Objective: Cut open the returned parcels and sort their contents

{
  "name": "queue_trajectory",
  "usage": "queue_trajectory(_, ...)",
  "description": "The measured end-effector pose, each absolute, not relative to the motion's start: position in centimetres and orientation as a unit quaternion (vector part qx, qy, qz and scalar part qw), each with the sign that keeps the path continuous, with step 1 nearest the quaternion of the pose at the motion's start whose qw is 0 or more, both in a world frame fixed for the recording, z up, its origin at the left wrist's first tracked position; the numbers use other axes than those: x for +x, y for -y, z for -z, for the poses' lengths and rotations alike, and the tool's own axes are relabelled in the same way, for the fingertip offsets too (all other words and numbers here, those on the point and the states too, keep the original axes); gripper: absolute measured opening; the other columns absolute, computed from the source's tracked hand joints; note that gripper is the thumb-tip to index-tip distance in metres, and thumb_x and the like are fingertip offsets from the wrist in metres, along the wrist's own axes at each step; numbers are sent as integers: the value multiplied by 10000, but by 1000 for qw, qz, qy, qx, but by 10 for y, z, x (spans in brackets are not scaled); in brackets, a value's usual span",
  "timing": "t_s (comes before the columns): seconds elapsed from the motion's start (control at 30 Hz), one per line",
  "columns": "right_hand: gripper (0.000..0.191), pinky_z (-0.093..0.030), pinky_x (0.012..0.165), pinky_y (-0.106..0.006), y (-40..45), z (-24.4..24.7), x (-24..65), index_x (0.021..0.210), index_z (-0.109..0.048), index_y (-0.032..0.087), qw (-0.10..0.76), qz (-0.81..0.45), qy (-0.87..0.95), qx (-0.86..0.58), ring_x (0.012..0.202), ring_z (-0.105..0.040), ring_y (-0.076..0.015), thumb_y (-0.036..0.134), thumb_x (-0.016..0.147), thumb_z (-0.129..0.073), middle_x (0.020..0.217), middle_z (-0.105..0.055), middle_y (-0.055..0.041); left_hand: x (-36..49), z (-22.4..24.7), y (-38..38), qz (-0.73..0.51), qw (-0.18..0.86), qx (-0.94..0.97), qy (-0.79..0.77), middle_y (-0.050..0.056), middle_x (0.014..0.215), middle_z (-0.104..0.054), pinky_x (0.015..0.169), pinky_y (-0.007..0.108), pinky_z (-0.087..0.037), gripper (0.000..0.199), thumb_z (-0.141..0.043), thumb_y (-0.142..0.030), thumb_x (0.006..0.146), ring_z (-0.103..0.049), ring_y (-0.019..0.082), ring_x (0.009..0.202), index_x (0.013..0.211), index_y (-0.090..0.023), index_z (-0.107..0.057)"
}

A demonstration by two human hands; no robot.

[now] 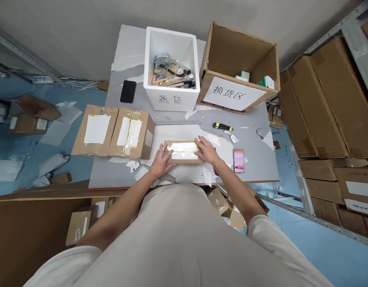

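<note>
Bracing small carton (184, 151) flat on table (258, 159), near front edge; gripping opposite ends with left hand (161, 162) and right hand (208, 151), both half-open, presumably to stop sliding.

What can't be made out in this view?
Head view:
- Inside the small brown cardboard box: closed, taped.
- Text on the pink-screened phone: too small.
- Floor of the white foam bin: covered by clear plastic goggles and clutter.
- Right end of the brown, white-labelled carton: frame edge.
</note>
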State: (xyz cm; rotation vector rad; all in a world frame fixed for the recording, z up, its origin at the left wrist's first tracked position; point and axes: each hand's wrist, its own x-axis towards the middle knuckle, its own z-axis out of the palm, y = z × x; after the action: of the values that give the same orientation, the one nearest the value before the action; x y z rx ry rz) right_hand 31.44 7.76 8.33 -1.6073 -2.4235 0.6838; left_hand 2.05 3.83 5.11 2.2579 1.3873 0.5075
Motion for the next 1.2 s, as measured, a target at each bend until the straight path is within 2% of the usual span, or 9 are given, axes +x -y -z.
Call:
queue_trajectory(0.2, 639, -270, 1119, -463, -105, -91, 310, 1466, -353, 172, -42, -253, 834, -488, 1399, -304, -317, 489, 922, -459, 1510, -347, -163, 28, -66, -39, -175, 181, 825, -505, 161, 1287, -559, 1122, 621, -182, 394, -622, -357, 809, -385, 336, 1350, 1175, -217, -585)
queue_trajectory(0.3, 767, -308, 1096, -448, -111, -97, 307, 1474, -333, 146, -81, -263, 828, -488, 1390, -311, -346, 524, 853, -576, 1496, -356, -194, 29, -66, -37, -176, 194, 840, -475, 98, 1109, -674, 1125, 556, -259, 221, -482, -263, 882, -559, 255, 1187, 1026, -242, -648)
queue_trajectory(0.4, 870, -359, 1050, -460, -113, -102, 302, 1470, -336, 162, -104, -249, 828, -491, 1364, -337, -377, 429, 745, -737, 1519, -306, -190, 26, -64, -32, -161, 217, 854, -445, 69, 1029, -713, 1069, 476, -385, 305, -366, -209, 917, -633, 206, 1065, 937, -254, -666)
queue_trajectory(0.57, 425, -458, 878, -354, -125, -107, 307, 1302, -540, 203, -6, -274, 803, -529, 1079, -581, -255, 384, 919, -502, 1219, -599, -115, 20, -66, -22, -128, 225, 880, -399, 104, 1165, -678, 1035, 421, -451, 293, -379, -141, 906, -595, 212, 1169, 998, -207, -649)
queue_trajectory(0.7, 541, -466, 780, -369, -143, -100, 308, 1221, -548, 173, 71, -288, 673, -678, 858, -604, -245, 558, 842, -553, 872, -646, -62, 22, -68, -10, -111, 232, 884, -391, 108, 1190, -666, 1006, 387, -483, 244, -446, -107, 869, -578, 217, 1196, 973, -199, -647)
queue_trajectory(0.87, 438, -398, 927, -438, -134, -94, 297, 1272, -487, 138, 143, -127, 712, -676, 1147, -490, -293, 387, 912, -497, 1285, -506, -186, 26, -91, -11, -106, 235, 873, -413, 173, 1348, -545, 1022, 458, -444, 297, -582, -382, 827, -477, 302, 1295, 1008, -155, -644)
queue_trajectory(0.97, 299, -342, 988, -440, -114, -103, 291, 1159, -585, 190, 59, -78, 890, -445, 1176, -480, -254, 208, 963, -360, 1280, -546, -141, 27, -112, -32, -94, 249, 879, -396, 154, 1321, -571, 1055, 489, -372, 403, -497, -526, 855, -441, 308, 1319, 939, -164, -651)
queue_trajectory(1.07, 300, -390, 919, -372, -101, -113, 282, 1036, -642, 160, -81, -103, 965, -227, 1037, -563, -212, 147, 960, -352, 1087, -652, -125, 36, -125, -69, -37, 280, 897, -339, 120, 1146, -674, 1041, 424, -368, 423, -327, -421, 944, -549, 252, 1206, 917, -166, -664)
queue_trajectory(1.2, 232, -418, 808, -340, -99, -122, 266, 914, -684, 137, -258, -112, 935, -217, 858, -635, -216, 135, 915, -451, 878, -703, -119, 68, -124, -111, 108, 294, 874, -372, 135, 847, -717, 821, 341, -461, 377, -393, -334, 915, -666, 241, 874, 827, -141, -704)
